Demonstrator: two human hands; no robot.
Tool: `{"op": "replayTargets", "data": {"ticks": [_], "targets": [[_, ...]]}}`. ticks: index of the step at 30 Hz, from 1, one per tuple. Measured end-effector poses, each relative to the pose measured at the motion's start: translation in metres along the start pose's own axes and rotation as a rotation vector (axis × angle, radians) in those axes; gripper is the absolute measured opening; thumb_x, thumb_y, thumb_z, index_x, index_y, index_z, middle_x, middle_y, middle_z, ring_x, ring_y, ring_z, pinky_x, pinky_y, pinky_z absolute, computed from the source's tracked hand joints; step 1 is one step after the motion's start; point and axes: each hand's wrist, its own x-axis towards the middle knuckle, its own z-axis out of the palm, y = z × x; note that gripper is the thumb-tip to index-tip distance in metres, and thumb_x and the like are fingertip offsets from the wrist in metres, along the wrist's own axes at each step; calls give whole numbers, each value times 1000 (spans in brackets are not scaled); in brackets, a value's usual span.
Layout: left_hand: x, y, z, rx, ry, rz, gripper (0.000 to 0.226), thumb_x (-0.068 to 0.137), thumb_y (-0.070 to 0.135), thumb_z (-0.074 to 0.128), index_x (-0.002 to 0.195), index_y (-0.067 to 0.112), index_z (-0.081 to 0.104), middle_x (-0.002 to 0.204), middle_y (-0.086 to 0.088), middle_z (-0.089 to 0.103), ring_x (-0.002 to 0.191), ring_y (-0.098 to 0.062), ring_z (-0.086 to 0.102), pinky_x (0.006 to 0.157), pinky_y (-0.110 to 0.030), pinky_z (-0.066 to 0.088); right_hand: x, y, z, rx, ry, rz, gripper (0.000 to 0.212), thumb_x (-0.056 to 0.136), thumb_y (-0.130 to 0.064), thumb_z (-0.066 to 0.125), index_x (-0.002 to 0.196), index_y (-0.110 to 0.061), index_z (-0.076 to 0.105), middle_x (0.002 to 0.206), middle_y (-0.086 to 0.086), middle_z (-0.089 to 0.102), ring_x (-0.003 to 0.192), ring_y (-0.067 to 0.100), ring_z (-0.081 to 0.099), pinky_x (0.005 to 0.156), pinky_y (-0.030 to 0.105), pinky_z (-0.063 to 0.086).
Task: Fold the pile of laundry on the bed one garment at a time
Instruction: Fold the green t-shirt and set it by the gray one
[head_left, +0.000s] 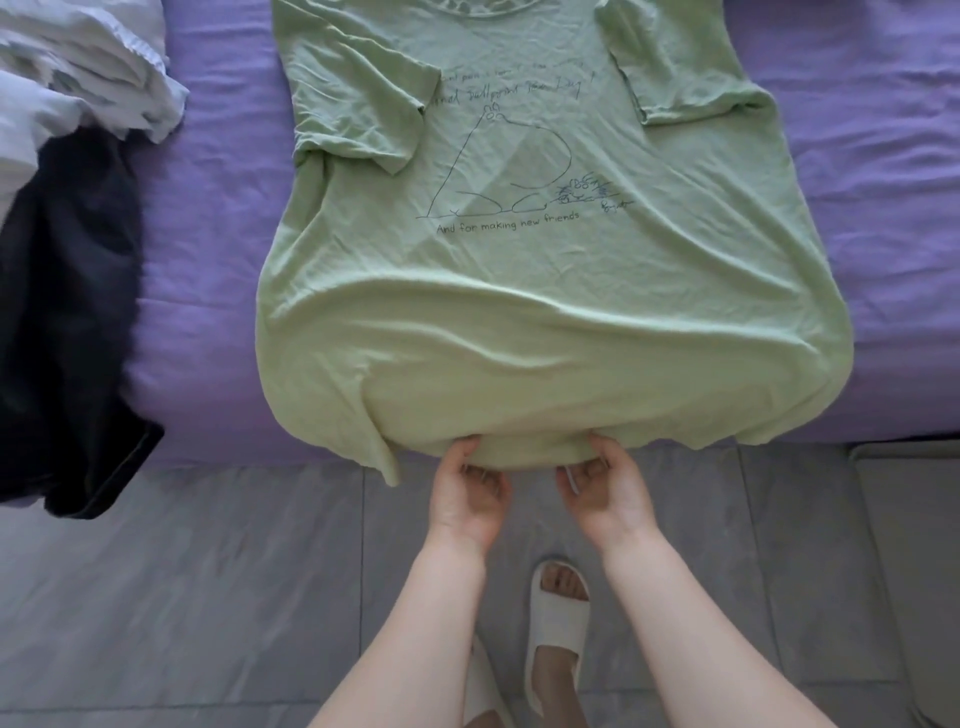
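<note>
A light green T-shirt (519, 291) with a line drawing and the words "And for making new friends" lies face up across the purple bed (208, 234). Both short sleeves are folded in over the chest. Its hem hangs over the bed's front edge. My left hand (467, 493) grips the hem from below, left of the middle. My right hand (602, 488) grips the hem a little to the right, palm up, fingers curled under the cloth.
A dark garment (67, 322) lies at the bed's left side and droops over the edge. White and pale blue laundry (78, 62) is heaped at the top left. Grey floor tiles (208, 597) lie below, with my slippered feet (556, 618).
</note>
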Motion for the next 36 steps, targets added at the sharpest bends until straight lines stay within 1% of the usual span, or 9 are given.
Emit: {"op": "replayTargets", "data": {"ticks": [8,10,12,16,20,24,29,32,36], "targets": [[-55,-1,0,-163,166,48,32,87,15,63,119,15,57,106,-6,65,95,-23,58,90,-39,43,-49,-7,-15,217,131,-94,36,87,-10,62,122,-15,54,117,8,60,105,26,57,80,43,48],[-71,-2,2,-110,345,154,22,87,7,64,108,11,58,113,-11,62,95,-27,60,91,-43,47,-64,-13,-12,125,250,-219,36,85,-8,67,117,-12,52,117,9,59,107,26,59,83,44,51],[-89,0,11,123,496,349,17,84,6,67,98,10,57,112,-10,64,97,-27,63,94,-45,49,-84,-23,0,-91,310,-398,27,83,-12,70,105,-13,55,107,1,63,100,19,61,89,38,50],[-111,28,62,453,345,658,20,83,12,68,101,12,60,109,-7,66,102,-24,63,97,-47,49,-110,-60,46,-423,39,-665,20,87,-13,66,105,-14,57,108,2,66,102,16,63,96,37,48],[-100,61,106,1188,140,754,60,89,21,62,143,13,38,143,-5,41,133,-22,38,112,-36,29,-101,-104,81,-1207,-103,-780,61,90,-21,61,143,-5,34,148,12,37,137,20,35,113,32,26],[-83,74,113,2124,195,893,62,94,33,49,149,23,24,157,-4,19,145,-23,10,118,-40,12,-81,-128,87,-2070,-155,-1089,59,97,-26,45,149,-15,20,158,7,13,145,19,12,115,29,11],[-61,78,122,2543,142,917,67,96,50,39,151,31,6,160,-1,-3,146,-28,-10,116,-54,-2,-49,-139,99,-2492,-204,-1082,61,100,-31,33,151,-24,2,159,8,-2,147,24,0,116,42,10],[-46,92,126,2642,117,901,78,91,60,41,151,31,-1,160,2,-3,147,-25,-3,115,-53,1,-34,-146,102,-2551,-156,-1083,58,101,-24,32,151,-24,3,159,7,6,144,22,13,108,39,26],[-40,114,121,2742,77,987,76,88,60,45,150,32,11,154,3,17,136,-21,25,106,-37,25,-44,-159,95,-2594,-28,-1256,59,84,-15,57,141,-14,42,127,2,56,105,20,58,71,28,50]]}}
